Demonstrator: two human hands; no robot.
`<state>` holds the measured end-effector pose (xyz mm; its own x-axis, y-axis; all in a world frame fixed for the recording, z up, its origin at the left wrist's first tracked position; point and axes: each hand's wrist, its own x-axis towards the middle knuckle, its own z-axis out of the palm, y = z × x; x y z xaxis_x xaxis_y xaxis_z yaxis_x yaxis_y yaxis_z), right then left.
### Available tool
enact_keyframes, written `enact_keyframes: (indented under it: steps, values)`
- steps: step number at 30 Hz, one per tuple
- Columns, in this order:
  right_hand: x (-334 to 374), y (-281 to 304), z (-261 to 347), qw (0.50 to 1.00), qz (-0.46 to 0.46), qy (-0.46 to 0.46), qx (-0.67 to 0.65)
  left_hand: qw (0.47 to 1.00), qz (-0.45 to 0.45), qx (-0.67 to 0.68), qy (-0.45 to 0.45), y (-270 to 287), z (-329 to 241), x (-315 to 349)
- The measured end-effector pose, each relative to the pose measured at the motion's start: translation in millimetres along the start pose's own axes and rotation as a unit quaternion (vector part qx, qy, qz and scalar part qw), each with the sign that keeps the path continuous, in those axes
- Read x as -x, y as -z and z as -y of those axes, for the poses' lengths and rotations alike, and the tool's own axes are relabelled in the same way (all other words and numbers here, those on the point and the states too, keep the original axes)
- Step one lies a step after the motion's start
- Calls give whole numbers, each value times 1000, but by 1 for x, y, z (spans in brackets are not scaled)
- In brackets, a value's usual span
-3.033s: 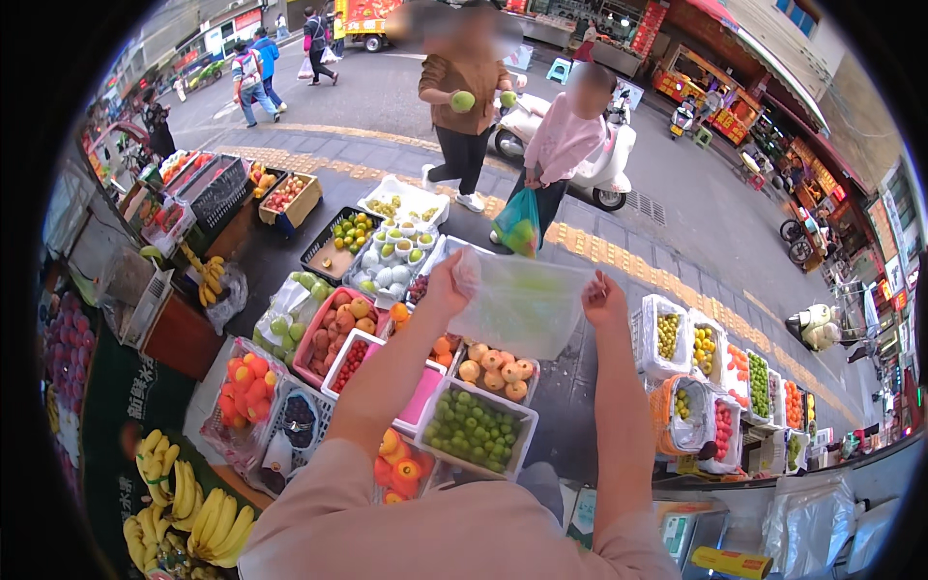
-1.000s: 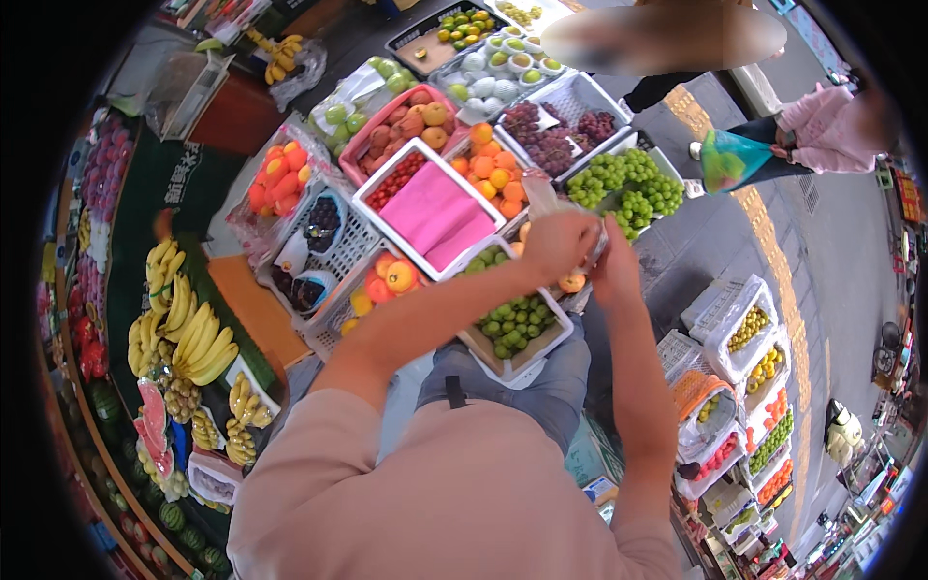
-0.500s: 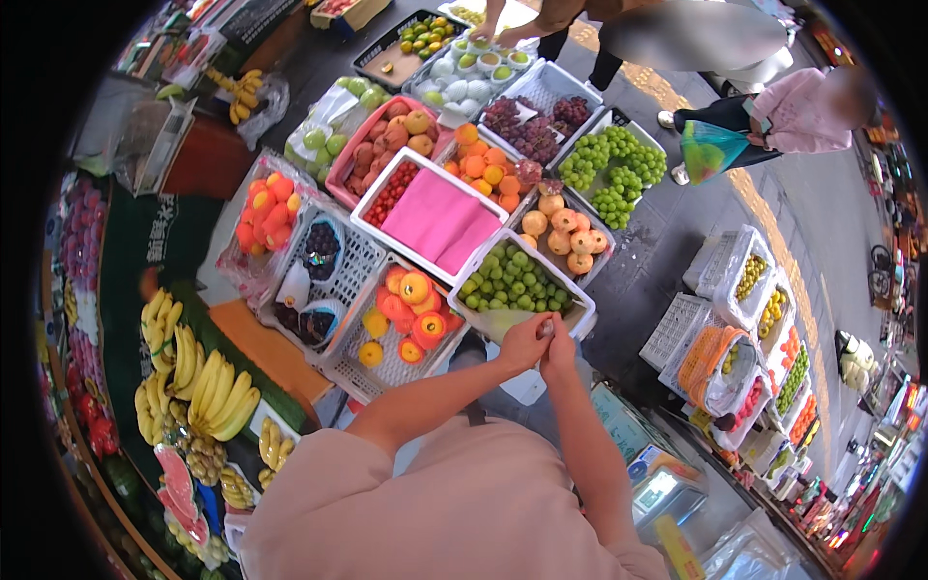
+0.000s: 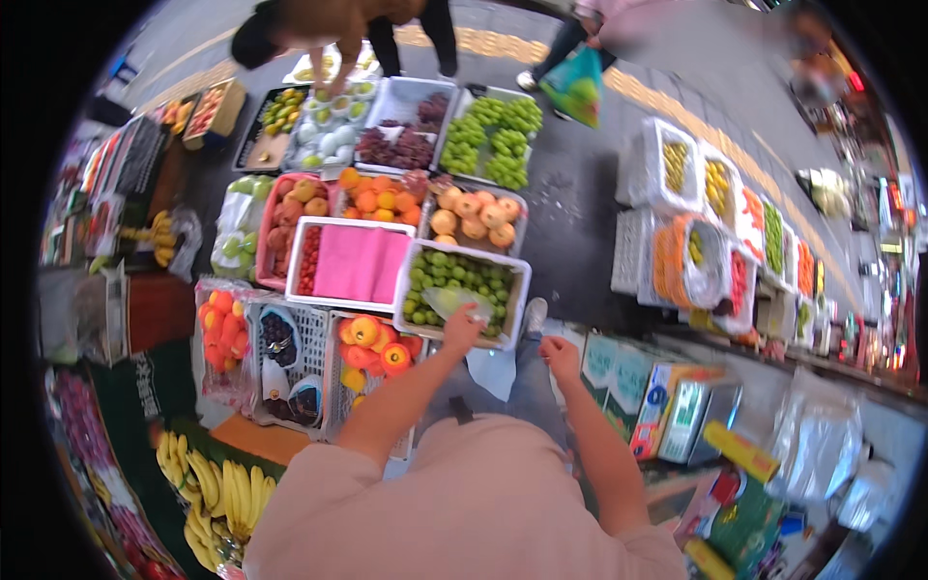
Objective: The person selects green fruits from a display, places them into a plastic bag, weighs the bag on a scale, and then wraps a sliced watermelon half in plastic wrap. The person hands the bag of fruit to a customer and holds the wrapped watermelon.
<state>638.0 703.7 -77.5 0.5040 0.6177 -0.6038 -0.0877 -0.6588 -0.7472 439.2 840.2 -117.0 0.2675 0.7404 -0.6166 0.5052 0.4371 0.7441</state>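
Note:
Over a white crate (image 4: 523,280) of round green fruit (image 4: 445,274), my left hand (image 4: 464,327) has its fingers closed on a clear plastic bag (image 4: 450,301). The bag lies across the fruit near the crate's front side. My right hand (image 4: 559,357) is apart from it, to the right of the crate and above my leg. Its fingers are curled in, and I cannot make out whether a small thing is inside them. Left of the green fruit stands a white crate with a pink cloth (image 4: 360,263) and small red fruit (image 4: 309,259) in it.
Crates of pomegranates (image 4: 474,215), oranges (image 4: 379,200) and green grapes (image 4: 503,130) stand beyond. A person in brown (image 4: 338,19) reaches over fruit at the far side; another carries a green bag (image 4: 577,85). Boxes and a scale (image 4: 688,420) lie at right, bananas (image 4: 217,493) at near left.
My hands were together at the crate's front edge; now they are apart, the right drawn aside to the right, the left over the fruit with the bag. The whole view has turned.

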Motion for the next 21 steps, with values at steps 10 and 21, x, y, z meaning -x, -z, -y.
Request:
enact_keyframes:
  steps: [10,21]
  values:
    - [32,34,-23,996,62,36,58,993,-33,85,-80,10,-48,24]
    - [21,-79,119,952,214,218,-26,975,-65,146,-154,22,-115,94]
